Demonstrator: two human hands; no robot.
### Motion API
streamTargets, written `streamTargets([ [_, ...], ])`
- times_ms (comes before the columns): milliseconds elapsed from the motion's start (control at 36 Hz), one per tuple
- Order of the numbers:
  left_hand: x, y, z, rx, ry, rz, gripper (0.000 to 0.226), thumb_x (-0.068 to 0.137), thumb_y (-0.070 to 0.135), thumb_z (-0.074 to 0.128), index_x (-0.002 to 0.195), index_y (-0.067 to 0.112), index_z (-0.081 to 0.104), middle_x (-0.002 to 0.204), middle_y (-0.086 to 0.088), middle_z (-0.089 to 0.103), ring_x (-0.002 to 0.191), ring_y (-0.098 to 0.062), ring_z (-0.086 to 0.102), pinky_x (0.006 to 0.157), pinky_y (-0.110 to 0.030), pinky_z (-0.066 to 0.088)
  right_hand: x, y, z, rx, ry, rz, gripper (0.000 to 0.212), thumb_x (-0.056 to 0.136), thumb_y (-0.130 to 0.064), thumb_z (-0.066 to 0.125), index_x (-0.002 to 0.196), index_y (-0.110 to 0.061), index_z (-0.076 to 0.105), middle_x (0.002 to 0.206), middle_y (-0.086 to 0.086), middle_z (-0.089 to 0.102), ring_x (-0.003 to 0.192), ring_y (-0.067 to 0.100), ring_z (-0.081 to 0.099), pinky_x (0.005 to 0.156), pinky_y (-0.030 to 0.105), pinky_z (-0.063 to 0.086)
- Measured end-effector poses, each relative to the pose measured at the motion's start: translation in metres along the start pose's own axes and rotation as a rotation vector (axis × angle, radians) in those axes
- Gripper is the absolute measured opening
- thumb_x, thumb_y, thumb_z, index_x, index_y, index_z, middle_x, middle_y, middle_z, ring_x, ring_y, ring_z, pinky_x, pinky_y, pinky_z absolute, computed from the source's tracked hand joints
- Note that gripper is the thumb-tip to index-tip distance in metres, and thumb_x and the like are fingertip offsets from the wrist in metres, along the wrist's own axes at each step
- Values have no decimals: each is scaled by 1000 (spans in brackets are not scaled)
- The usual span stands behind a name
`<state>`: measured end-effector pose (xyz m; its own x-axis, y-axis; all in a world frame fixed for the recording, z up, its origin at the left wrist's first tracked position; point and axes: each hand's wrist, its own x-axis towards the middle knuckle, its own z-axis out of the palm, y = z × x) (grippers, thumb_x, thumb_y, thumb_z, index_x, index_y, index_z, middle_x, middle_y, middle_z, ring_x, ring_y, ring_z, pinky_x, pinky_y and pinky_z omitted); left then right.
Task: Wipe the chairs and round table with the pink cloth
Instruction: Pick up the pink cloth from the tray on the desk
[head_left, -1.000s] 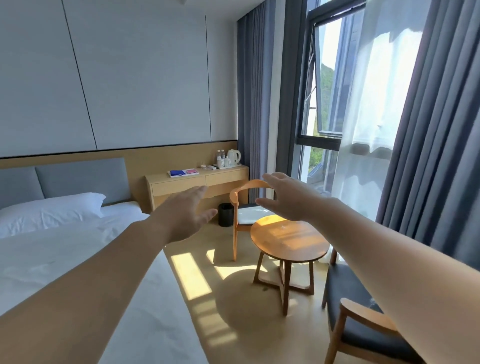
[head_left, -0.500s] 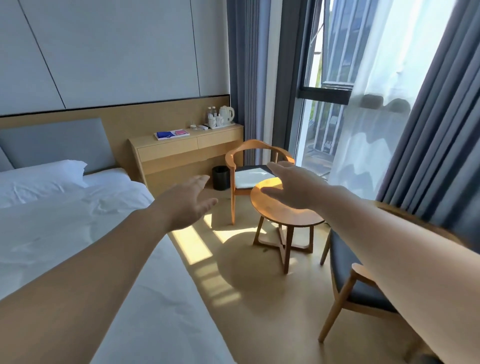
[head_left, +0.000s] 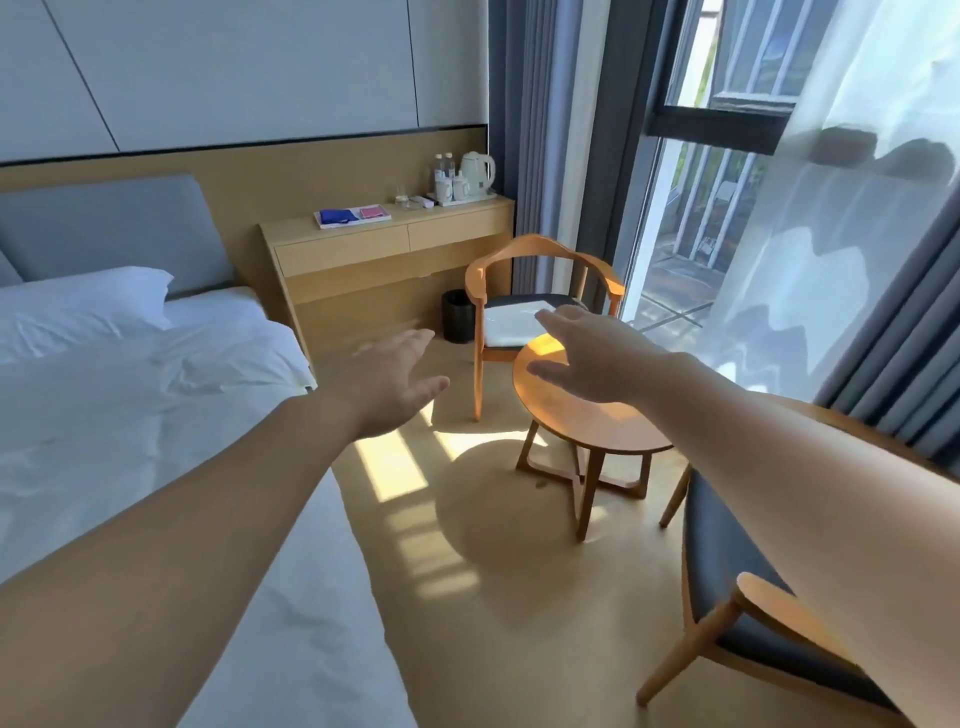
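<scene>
Both empty hands are held out, fingers spread, above the floor.

The round table (head_left: 582, 415) is seen under the right hand (head_left: 597, 358) (left hand (head_left: 389, 384) beside it); the pink cloth (head_left: 375, 212) lies far beyond the fingertips on the desk (head_left: 395, 239); no writing can be read.

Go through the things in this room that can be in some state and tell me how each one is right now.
Left hand: open, empty, held out in the air.
Right hand: open, empty, above the table.
Round wooden table: upright, top bare, partly sunlit.
Far wooden armchair: upright, something white on its seat.
Near wooden armchair with dark seat: upright, seat bare where visible.
Desk drawers: closed.
Small black bin: upright.
Grey curtains: drawn aside.
</scene>
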<state>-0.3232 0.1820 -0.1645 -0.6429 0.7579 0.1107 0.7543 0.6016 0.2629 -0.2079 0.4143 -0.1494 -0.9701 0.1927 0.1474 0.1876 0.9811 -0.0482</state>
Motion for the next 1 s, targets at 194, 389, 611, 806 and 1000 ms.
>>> streamTargets([
  [194, 62, 2, 18, 30, 3, -58, 69, 96, 51, 40, 151, 19, 14, 157, -1, 19, 143, -15, 17, 115, -35, 16, 54, 47, 3, 17, -74, -52, 69, 93, -53, 52, 149, -20, 30, 147, 8, 43, 127, 30, 51, 96, 38, 48],
  [389, 99, -10, 26, 13, -8, -139, 70, 94, 54, 40, 151, 21, 16, 157, 0, 21, 142, -21, 21, 114, -42, 24, 99, 67, 19, 33, -110, -109, 67, 92, -54, 53, 148, -22, 33, 142, 6, 47, 122, 28, 53, 93, 36, 47],
  [611, 129, -45, 40, 11, -26, -187, 69, 94, 54, 41, 150, 21, 18, 156, 1, 22, 141, -22, 24, 112, -42, 26, 158, 66, 46, 40, -133, -161, 63, 91, -55, 54, 142, -21, 40, 132, 4, 52, 112, 24, 57, 89, 35, 52],
  [806, 179, -96, 43, 32, -3, -194, 69, 94, 52, 42, 150, 21, 18, 156, 1, 23, 140, -22, 26, 110, -38, 27, 226, 65, 64, 34, -124, -190, 64, 91, -54, 55, 142, -19, 40, 130, 6, 53, 111, 26, 56, 91, 40, 53],
  [1000, 237, -161, 33, 6, 7, -220, 68, 95, 50, 43, 150, 19, 19, 156, 0, 24, 139, -21, 27, 110, -37, 28, 311, 54, 83, 48, -134, -165, 64, 91, -54, 54, 141, -17, 40, 136, 8, 50, 117, 29, 54, 95, 45, 50],
])
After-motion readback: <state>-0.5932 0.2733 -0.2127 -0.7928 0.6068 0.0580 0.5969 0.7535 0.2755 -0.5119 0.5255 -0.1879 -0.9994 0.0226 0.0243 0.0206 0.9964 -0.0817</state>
